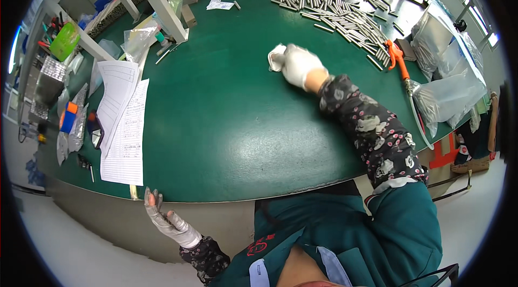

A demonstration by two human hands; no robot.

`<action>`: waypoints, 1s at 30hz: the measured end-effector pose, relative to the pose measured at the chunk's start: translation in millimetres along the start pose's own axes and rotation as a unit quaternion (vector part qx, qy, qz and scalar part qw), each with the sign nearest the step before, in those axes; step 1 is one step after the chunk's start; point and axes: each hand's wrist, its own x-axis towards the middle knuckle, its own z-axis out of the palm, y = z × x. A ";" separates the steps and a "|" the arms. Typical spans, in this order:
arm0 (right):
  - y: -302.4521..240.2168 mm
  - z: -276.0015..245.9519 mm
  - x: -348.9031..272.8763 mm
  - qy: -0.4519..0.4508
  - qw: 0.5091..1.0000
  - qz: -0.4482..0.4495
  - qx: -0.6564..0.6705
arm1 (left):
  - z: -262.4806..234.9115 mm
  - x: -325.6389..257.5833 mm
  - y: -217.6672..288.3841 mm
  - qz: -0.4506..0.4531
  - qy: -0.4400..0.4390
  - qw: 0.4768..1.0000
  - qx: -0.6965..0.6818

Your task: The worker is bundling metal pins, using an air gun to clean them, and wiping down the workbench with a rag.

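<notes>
My right hand (302,66), in a white glove, is closed on a crumpled white cloth (276,58) and presses it on the green tabletop (216,103). The hand is slightly blurred and its fingertips are hidden. My left hand (171,224) wears a worn, greyish glove with some fingertips bare. It is open, fingers stretched, holding nothing, just off the table's front edge at the left. Close by are the lower end of the printed sheets (125,141) and a small brass-coloured piece (134,192) at the edge.
Many short metal pins (340,12) lie heaped at the far right. An orange air blow gun (398,60) with its hose rests beside clear plastic bags (448,93). A white stand leg (162,6) rises at the far left, near a blue-and-orange tape roll (68,117).
</notes>
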 end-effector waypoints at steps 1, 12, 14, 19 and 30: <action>5.4 14.9 -14.6 0.007 0.997 -0.074 0.033 | 2.6 1.6 -1.7 0.012 0.006 1.000 -0.008; 16.2 -10.6 -67.5 -0.032 0.991 -0.126 0.007 | 41.1 27.6 52.1 0.118 -0.047 0.992 0.006; 50.8 -29.6 -77.4 -0.029 0.999 0.011 -0.042 | 41.6 25.9 59.6 0.120 -0.066 0.990 0.041; 59.3 -63.3 -136.0 -0.022 0.998 -0.029 -0.046 | 54.4 27.9 66.1 0.120 -0.085 0.987 0.063; 105.7 -94.0 -192.1 0.081 0.969 0.144 -0.182 | 99.8 62.0 95.7 0.211 -0.123 0.970 0.013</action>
